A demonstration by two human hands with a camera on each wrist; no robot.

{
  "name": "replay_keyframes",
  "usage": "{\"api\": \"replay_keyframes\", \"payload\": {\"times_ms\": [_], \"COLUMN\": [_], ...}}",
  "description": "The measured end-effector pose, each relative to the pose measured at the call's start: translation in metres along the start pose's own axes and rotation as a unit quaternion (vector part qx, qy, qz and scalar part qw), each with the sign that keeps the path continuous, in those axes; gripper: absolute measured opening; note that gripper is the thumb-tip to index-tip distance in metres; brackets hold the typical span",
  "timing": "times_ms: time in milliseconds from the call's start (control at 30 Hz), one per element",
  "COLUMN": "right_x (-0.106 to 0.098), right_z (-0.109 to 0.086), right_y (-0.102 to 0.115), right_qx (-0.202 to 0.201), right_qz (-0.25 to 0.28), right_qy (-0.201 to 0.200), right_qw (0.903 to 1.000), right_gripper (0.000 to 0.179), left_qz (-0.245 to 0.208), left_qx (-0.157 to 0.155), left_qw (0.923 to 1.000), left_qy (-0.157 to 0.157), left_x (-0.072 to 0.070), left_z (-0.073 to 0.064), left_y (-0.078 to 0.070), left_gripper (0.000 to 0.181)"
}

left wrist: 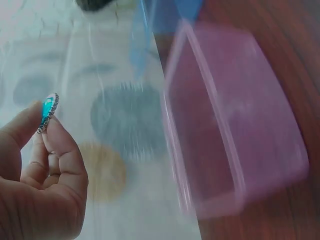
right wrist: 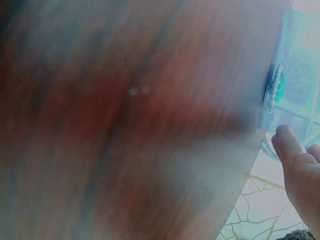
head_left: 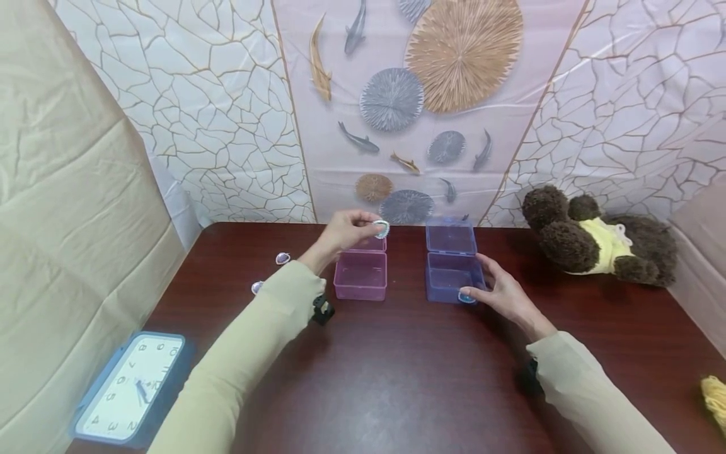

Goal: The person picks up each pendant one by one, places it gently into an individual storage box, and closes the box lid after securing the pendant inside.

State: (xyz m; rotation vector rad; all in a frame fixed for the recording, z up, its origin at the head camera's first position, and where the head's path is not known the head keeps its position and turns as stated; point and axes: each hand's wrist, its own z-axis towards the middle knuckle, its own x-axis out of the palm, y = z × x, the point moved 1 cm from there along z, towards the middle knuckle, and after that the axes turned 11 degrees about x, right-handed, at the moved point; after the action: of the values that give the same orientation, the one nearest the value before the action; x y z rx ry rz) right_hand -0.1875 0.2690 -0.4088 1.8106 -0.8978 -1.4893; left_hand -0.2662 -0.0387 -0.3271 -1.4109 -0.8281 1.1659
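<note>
My left hand [head_left: 348, 232] pinches a teal oval gem with a beaded rim [left wrist: 48, 112] between thumb and fingertips, above the pink box's raised lid. The open pink box [head_left: 360, 291] is of clear plastic and stands below that hand. My right hand [head_left: 507, 296] spans the right side of the open blue box [head_left: 439, 294], thumb at the front and a finger at the back corner. A second teal gem [right wrist: 278, 90] shows low at the blue box's front wall, just by the thumb; inside or outside, I cannot tell.
Two pale purple gems, a far one [head_left: 282, 258] and a nearer one [head_left: 257, 287], lie beyond my left sleeve. A blue clock [head_left: 133, 384] lies at the left front. A brown plush toy [head_left: 601, 243] lies at the right back, with yellow yarn [head_left: 714, 400] at the right edge.
</note>
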Motion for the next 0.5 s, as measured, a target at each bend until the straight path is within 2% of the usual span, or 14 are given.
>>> {"api": "replay_keyframes", "payload": {"times_ms": [233,500], "right_x": [0.002,-0.001], "right_z": [0.002,0.001], "right_y": [-0.002,-0.003], "right_qx": [-0.008,0.005], "right_qz": [-0.002,0.000], "right_qy": [-0.014,-0.009], "right_qw": [0.9999,0.9999], "right_gripper": [0.091,0.090], "left_qz": [-0.037,-0.065], "left_qx": [-0.003,-0.020], "left_qw": [0.9990,0.9971], "left_qy": [0.025,0.033], "left_x": [0.055,0.102], "left_z": [0.010,0.018], "left_y": [0.000,0.011], "left_gripper": [0.025,0.023]}}
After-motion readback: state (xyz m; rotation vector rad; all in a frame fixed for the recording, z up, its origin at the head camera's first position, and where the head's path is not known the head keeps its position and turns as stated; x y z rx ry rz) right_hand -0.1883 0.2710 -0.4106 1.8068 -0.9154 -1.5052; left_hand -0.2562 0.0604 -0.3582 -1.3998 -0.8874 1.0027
